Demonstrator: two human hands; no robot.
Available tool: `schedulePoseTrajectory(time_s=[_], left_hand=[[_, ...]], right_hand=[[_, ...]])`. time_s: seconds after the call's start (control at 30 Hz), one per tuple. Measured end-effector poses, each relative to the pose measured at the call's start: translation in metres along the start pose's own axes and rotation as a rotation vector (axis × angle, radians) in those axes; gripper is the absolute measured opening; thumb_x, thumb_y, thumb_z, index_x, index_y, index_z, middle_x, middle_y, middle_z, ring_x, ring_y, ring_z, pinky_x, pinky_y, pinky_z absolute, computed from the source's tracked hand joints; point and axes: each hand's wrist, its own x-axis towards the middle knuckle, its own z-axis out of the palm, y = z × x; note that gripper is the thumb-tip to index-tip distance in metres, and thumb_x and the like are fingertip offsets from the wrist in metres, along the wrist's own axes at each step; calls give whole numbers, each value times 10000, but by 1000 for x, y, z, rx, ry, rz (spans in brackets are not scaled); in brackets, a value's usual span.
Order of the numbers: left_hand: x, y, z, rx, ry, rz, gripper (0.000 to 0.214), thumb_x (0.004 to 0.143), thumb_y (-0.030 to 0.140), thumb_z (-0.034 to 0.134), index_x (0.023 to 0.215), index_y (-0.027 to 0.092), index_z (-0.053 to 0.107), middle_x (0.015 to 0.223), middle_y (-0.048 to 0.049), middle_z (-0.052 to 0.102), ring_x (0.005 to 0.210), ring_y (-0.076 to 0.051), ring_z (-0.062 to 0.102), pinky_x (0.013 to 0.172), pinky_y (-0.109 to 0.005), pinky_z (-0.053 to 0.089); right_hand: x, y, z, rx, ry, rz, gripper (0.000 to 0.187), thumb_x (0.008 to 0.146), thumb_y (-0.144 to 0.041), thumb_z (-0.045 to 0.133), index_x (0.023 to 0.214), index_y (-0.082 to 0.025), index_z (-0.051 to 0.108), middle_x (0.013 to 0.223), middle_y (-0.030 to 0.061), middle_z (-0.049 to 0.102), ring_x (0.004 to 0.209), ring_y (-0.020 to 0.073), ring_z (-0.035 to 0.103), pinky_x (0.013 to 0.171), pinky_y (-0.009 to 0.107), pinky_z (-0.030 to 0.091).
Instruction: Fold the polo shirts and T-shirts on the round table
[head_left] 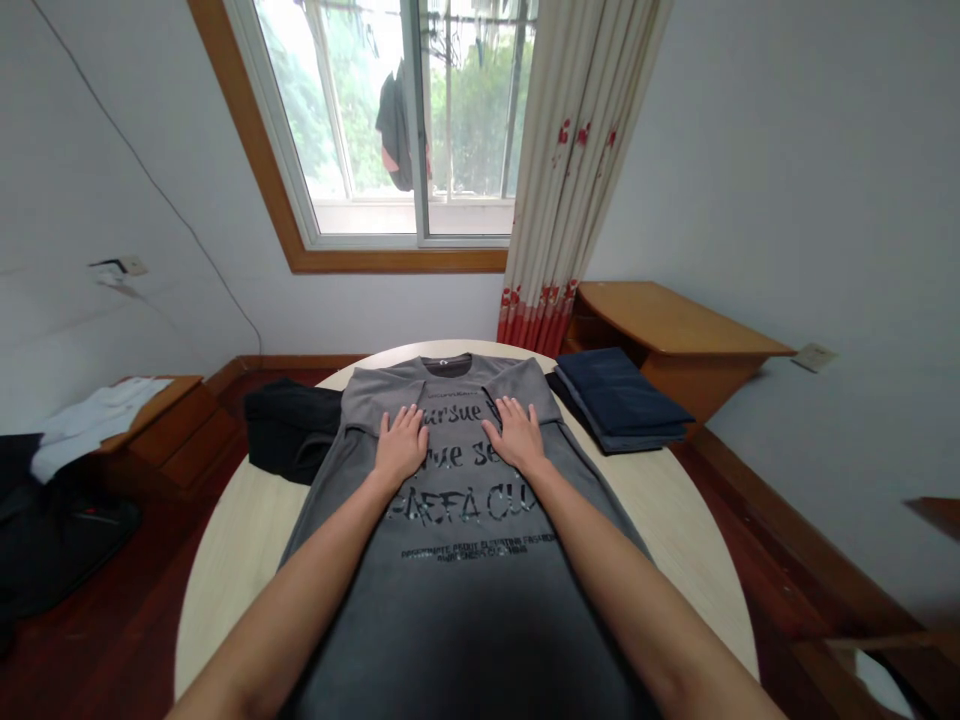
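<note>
A grey T-shirt (465,600) with black lettering lies spread front up on the round table (225,560), its collar at the far side. Its sleeves are folded inward over the chest. My left hand (403,440) rests flat on the shirt near the left sleeve, fingers stretched out. On the other side of the lettering, my right hand (516,432) lies flat too, fingers spread, by the right sleeve. Neither hand grips the cloth. Both forearms cross the lower part of the shirt and hide some of it.
Black clothing (289,425) lies bunched at the table's left edge. A stack of folded dark clothes (622,395) sits at the right rear. Beyond are a wooden desk (675,315), a curtain (577,180) and a window. A small wooden cabinet (169,435) stands left.
</note>
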Motion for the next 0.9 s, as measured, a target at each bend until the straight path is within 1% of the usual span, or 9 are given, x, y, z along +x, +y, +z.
schedulePoseTrajectory(time_s=[0.07,0.13,0.23,0.3,0.43,0.53,0.67,0.8,0.9], left_hand=[[-26,4,-6,-39,8,40,503,1019,339,318,1435,173,546,1547,-92,472,1460,-254,387,1230,-521,206],[-47,3,-14,-74,-24,57,474,1021,339,332,1398,195,582,1530,-70,498,1460,-238,390,1225,-495,239],[-71,-3,-25,-113,-74,31,454,1028,340,333,1377,224,599,1531,-49,500,1465,-216,383,1222,-455,261],[-84,-7,-31,-125,-103,6,455,1031,350,334,1392,231,586,1544,-46,483,1471,-209,373,1227,-449,252],[-108,-14,-38,-108,-153,-50,473,1033,387,340,1434,244,546,1587,-42,420,1498,-219,319,1233,-482,218],[-125,-18,-41,-59,-178,-75,526,1030,441,336,1497,244,477,1624,-47,347,1520,-239,266,1233,-505,198],[-147,-25,-45,1,-208,-81,600,1027,509,297,1558,244,385,1653,-48,266,1539,-263,208,1229,-537,180],[-171,-38,-52,49,-233,-100,654,1023,535,270,1581,201,338,1664,-56,226,1545,-265,182,1234,-502,178],[-191,-50,-60,84,-232,-128,668,1020,531,271,1583,176,331,1664,-67,228,1543,-270,188,1234,-467,193]], right_hand=[[-21,0,-3,27,46,-16,621,1014,-480,351,1507,-113,437,1588,141,394,1493,252,299,1240,481,79],[-39,3,-7,46,40,-6,590,1013,-457,366,1483,-116,469,1570,139,424,1476,247,335,1238,472,103],[-60,12,-15,60,18,13,555,1017,-435,369,1460,-126,499,1554,130,452,1462,235,362,1236,455,129],[-73,19,-20,58,2,22,542,1019,-428,368,1455,-140,507,1553,119,455,1459,226,369,1234,441,144],[-98,34,-28,36,-34,52,539,1016,-438,376,1451,-154,519,1558,107,451,1464,222,363,1226,431,178],[-116,47,-32,15,-43,59,539,1010,-440,388,1440,-151,537,1567,109,437,1470,229,354,1221,430,202],[-137,63,-38,-25,-56,50,574,1003,-454,402,1458,-124,520,1575,125,421,1476,242,347,1220,406,220],[-156,77,-46,-57,-53,71,606,1005,-477,383,1466,-105,511,1576,124,419,1476,241,351,1219,391,234],[-170,85,-51,-88,-59,93,628,1006,-481,365,1477,-87,494,1580,126,410,1481,240,343,1217,383,240]])
